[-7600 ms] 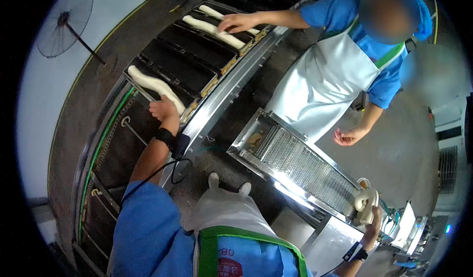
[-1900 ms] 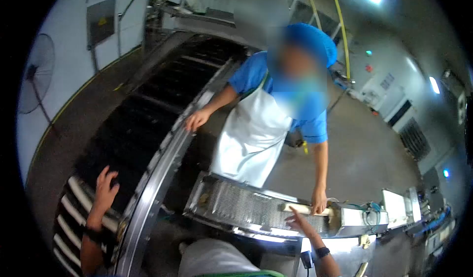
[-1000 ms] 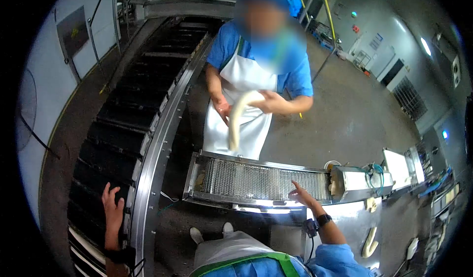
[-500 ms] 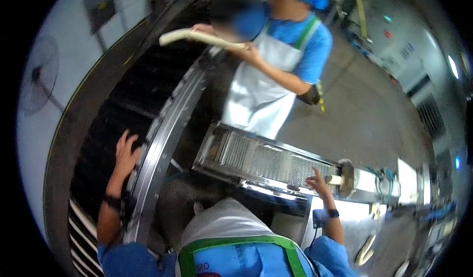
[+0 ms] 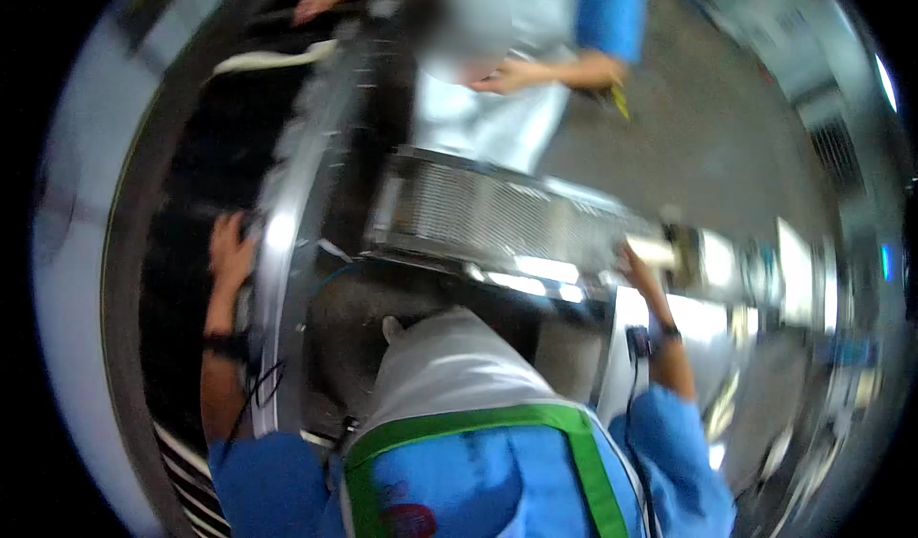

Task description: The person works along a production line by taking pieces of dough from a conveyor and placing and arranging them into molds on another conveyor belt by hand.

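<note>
My left hand [image 5: 230, 249] is over the near edge of the dark tray conveyor [image 5: 206, 155], fingers apart and nothing in it. At the right end of the mesh belt [image 5: 478, 208], my right hand [image 5: 639, 264] is at a pale dough roll [image 5: 652, 250] that comes out of the machine; motion blur hides whether the fingers grip it. Another dough strip [image 5: 273, 61] lies across the conveyor farther up, near a co-worker's outstretched hand [image 5: 320, 2].
The co-worker in a white apron [image 5: 483, 117] stands behind the mesh belt, the other hand near the apron. Several dough strips lie in the trays at the lower left. More dough [image 5: 724, 406] rests on the metal table at the right.
The co-worker's long dough piece has gone from the hands onto the conveyor. The dough roll reaches farther out on the mesh belt beside my right hand. The view has tilted downward.
</note>
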Motion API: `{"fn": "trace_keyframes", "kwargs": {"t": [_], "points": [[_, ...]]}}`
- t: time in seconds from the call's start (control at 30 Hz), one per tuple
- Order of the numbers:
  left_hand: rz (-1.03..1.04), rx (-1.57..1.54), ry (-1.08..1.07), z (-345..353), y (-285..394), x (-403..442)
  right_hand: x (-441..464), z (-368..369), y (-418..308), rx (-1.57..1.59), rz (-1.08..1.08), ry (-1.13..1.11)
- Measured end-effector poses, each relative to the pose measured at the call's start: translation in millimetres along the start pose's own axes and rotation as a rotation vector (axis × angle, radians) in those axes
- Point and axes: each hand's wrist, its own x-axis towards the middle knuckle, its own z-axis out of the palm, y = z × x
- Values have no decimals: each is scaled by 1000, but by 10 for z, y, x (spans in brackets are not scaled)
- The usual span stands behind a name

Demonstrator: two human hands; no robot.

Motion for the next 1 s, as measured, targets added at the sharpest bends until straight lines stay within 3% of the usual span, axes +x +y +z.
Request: {"fn": "trace_keyframes", "kwargs": {"t": [0.03,0.07,0.1,0.2,0.23,0.3,0.33,0.37,0.4,0.43,0.47,0.5,0.53,0.57,0.6,0.67,0.73,0.8,0.83,0.87,0.93,1.0], "points": [[137,-10,54,272,-149,179,110,-128,107,-19,24,-1],[131,-147,53,431,-111,332,219,-259,220,-39,47,-2],[181,-153,16,565,-58,523,338,-297,646,-241,190,-18],[60,-221,-20,576,305,683,390,-579,714,-278,308,102],[47,-219,-1,628,188,661,482,-634,777,-274,285,99],[-109,-465,-68,702,-195,801,461,-687,783,-488,145,304],[-209,-590,-128,551,228,651,242,-727,639,-526,263,276],[-222,-675,-158,527,102,548,208,-732,379,-525,322,262],[-227,-764,-182,503,-46,557,129,-683,599,-598,216,317],[-297,-867,-158,291,182,274,87,-695,559,-447,136,301],[-152,-747,-122,404,-169,157,-102,-675,1240,-1064,-63,393],[-227,-549,-9,215,-35,-165,-232,-751,837,-985,228,219],[-240,-403,36,167,-180,-312,-131,-789,1103,-1063,170,166],[-289,-217,50,223,-261,-203,-266,-738,786,-1116,337,150],[-315,-288,96,259,-381,-230,-175,-783,985,-1138,329,-43],[-430,-218,55,86,-383,-321,-101,-690,451,-1175,402,34],[-438,-327,43,144,-680,-413,-132,-822,480,-1075,319,-71],[-488,-192,-22,48,-737,-465,-172,-997,414,-914,187,-110],[-539,-133,-1,-8,-732,-483,-125,-987,-99,-801,218,-100],[-578,-75,20,-57,-768,-440,-187,-978,-562,-507,111,-108],[-593,-105,147,-146,-854,-491,-72,-859,-865,100,98,-31],[-817,-229,163,-187,-823,-527,152,-903,-1068,199,36,-36]]}}
